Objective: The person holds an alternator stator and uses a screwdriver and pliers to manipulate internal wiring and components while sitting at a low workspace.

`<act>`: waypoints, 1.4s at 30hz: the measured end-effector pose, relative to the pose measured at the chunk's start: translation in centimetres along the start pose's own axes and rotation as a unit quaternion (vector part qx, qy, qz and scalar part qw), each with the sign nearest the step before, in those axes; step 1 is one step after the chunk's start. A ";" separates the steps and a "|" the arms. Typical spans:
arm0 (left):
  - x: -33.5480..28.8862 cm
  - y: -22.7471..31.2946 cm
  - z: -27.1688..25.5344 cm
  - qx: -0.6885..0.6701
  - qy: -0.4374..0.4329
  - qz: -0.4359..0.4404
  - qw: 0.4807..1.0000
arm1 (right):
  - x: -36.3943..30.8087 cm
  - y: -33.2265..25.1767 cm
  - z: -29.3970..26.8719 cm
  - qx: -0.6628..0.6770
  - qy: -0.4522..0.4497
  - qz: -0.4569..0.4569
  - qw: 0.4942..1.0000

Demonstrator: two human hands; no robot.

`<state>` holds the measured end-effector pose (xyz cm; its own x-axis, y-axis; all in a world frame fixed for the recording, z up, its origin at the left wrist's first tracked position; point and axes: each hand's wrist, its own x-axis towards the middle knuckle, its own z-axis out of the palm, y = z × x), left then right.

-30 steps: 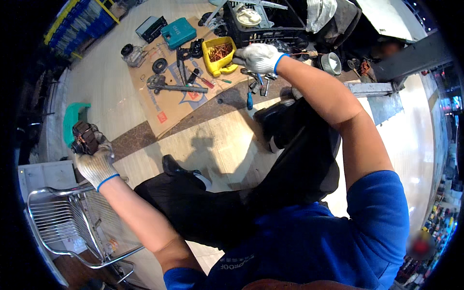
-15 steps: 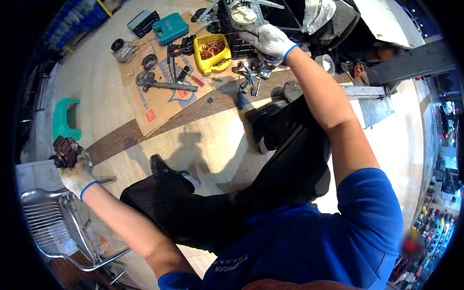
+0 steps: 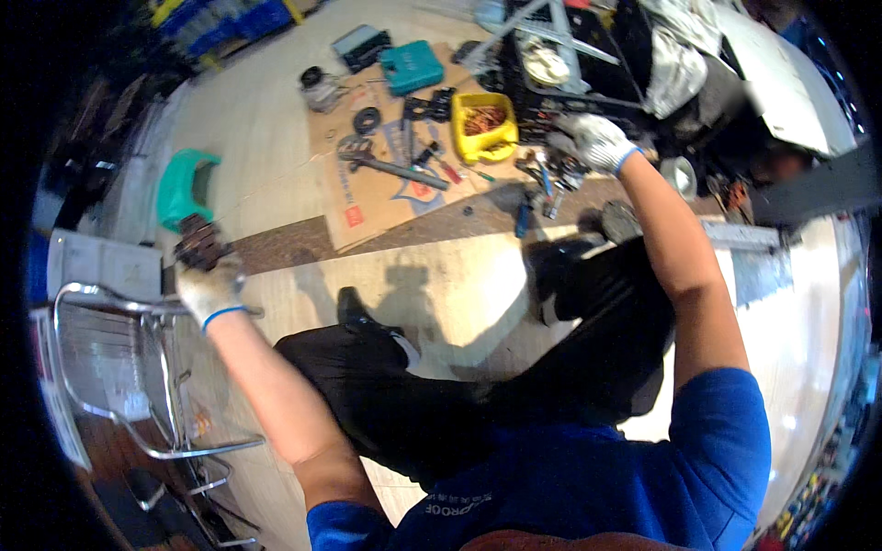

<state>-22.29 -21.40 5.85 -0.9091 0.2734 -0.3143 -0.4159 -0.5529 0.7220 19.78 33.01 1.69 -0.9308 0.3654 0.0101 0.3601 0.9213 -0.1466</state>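
Note:
My left hand [image 3: 209, 286], in a white knit glove with a blue cuff edge, is closed around a dark, ridged, block-like metal part [image 3: 197, 242]. It is raised at the left, by a green plastic stool [image 3: 184, 191]. My right hand [image 3: 599, 143], gloved alike, reaches forward to the right, over dark parts behind a pile of small tools [image 3: 551, 174]. Its fingers are smeared and partly lost against the dark background, so whether they grip anything is unclear. Left of it stands a yellow cut-open jug [image 3: 485, 147] with copper-coloured pieces [image 3: 481, 119] inside.
A cardboard sheet [image 3: 354, 207] on the floor bears a hammer [image 3: 400, 170], a black ring [image 3: 367, 119] and a teal case [image 3: 411, 68]. Metal-framed chairs [image 3: 165, 450] stand at lower left. A grey beam [image 3: 818, 188] juts in at right. My shoes [image 3: 363, 317] are on the floor.
The view has shifted, so the floor things sit further right and lower. My right hand has moved back from the white round piece, toward the small tools. My left hand still holds the ridged part.

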 end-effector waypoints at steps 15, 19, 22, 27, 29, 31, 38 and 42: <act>-9.1 -13.2 15.9 -0.006 -0.030 -0.021 0.999 | 1.7 -17.6 -5.2 0.214 0.260 -0.203 0.920; -10.0 -15.3 18.1 0.006 -0.099 -0.057 0.993 | 2.5 -22.1 -3.7 0.205 0.294 -0.193 0.913; -9.8 -16.5 18.7 -0.010 -0.100 -0.057 0.993 | 2.7 -23.7 -3.5 0.239 0.220 -0.174 0.930; -9.4 -17.1 18.9 -0.021 -0.078 -0.004 0.997 | 3.4 -23.4 -3.5 0.319 0.109 -0.146 0.930; -9.7 -17.1 18.8 -0.014 -0.087 0.018 0.996 | 4.0 -23.1 -2.6 0.291 0.123 -0.162 0.935; -10.4 -16.6 19.1 0.009 -0.067 0.056 0.996 | 3.8 -23.4 -2.8 0.260 0.135 -0.157 0.943; -11.9 -15.3 19.0 0.116 -0.093 0.123 0.981 | 3.7 -22.5 -5.2 0.216 0.259 -0.196 0.921; -11.0 -15.1 17.8 0.130 -0.161 0.084 0.975 | 4.3 -21.4 -5.6 0.199 0.239 -0.140 0.940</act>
<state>-5.61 -2.09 9.37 -0.8916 0.4529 0.0019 -0.2034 -0.4042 0.8918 8.40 15.58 10.39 -0.8166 0.2215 0.5331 -0.0353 0.9026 -0.4290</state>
